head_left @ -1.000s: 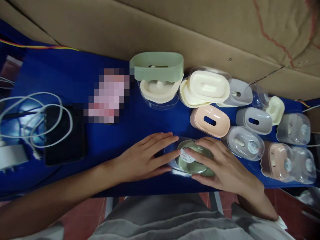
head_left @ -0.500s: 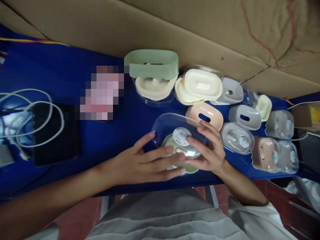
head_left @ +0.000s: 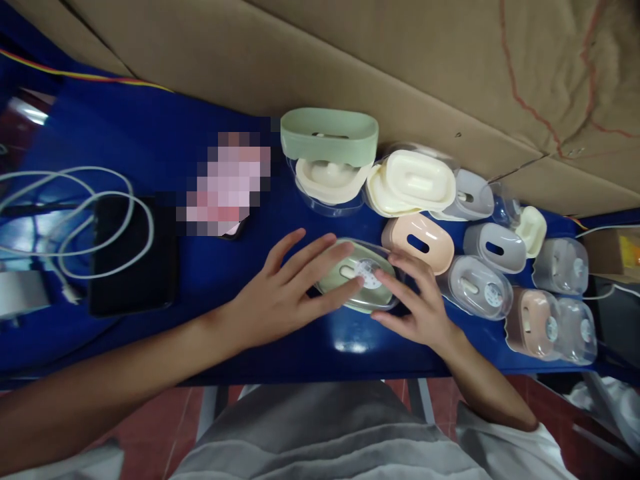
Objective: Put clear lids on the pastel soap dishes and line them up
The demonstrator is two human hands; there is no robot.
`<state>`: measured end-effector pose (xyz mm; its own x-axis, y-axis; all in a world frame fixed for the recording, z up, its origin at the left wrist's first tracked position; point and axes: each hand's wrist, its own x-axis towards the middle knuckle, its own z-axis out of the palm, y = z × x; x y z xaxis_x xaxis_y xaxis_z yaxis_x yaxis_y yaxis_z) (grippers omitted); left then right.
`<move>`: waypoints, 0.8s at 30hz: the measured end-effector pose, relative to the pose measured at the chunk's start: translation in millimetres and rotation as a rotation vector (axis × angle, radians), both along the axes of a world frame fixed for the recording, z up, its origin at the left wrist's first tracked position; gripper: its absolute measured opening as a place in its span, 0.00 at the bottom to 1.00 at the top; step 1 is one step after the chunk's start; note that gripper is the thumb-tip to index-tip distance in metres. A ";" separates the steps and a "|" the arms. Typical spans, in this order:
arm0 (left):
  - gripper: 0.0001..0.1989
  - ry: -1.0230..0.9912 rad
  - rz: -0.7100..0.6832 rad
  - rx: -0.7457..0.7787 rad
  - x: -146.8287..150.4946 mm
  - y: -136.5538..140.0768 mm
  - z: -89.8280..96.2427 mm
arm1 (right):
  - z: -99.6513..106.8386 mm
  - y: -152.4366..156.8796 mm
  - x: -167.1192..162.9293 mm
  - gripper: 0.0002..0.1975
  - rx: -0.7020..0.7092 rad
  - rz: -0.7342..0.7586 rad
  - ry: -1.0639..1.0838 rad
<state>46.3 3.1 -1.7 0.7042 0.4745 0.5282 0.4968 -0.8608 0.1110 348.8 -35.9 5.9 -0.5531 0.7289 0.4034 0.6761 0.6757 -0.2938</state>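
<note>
The left hand (head_left: 285, 290) and the right hand (head_left: 425, 307), fingers spread apart, touch the clear cover (head_left: 370, 301) of the green case (head_left: 364, 255) from opposite sides, near the peach case (head_left: 436, 244). The round white label (head_left: 368, 272) on this cover has small print, which I cannot read.

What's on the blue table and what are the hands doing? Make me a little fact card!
Table: blue
Left hand: fingers spread over the green box's left end
Right hand: fingers spread at its right end
Green box: under a clear cover with a round sticker
Farther back: green tub, cream trays
Beyond right hand: peach box with a slot
Far left: white cable, black slab
</note>
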 end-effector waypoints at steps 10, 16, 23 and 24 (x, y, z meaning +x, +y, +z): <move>0.35 0.124 -0.045 -0.227 0.0 10.2 -5.7 | -9.9 -13.4 -5.1 0.44 0.087 -0.037 -0.236; 0.39 0.137 -0.083 -0.261 -0.1 13.6 -8.5 | -13.5 -20.1 -5.9 0.48 0.122 -0.046 -0.232; 0.35 0.132 -0.081 -0.249 -1.1 14.3 -5.3 | -17.7 -16.5 -7.0 0.42 0.161 -0.056 -0.233; 0.34 0.133 -0.072 -0.252 -2.0 14.2 -3.4 | -17.6 -14.3 -6.6 0.40 0.152 -0.044 -0.233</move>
<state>44.3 17.3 -5.1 0.7959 0.5257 0.3003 0.4603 -0.8476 0.2638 342.1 -50.3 -11.6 -0.6134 0.6950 0.3751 0.7430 0.6689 -0.0244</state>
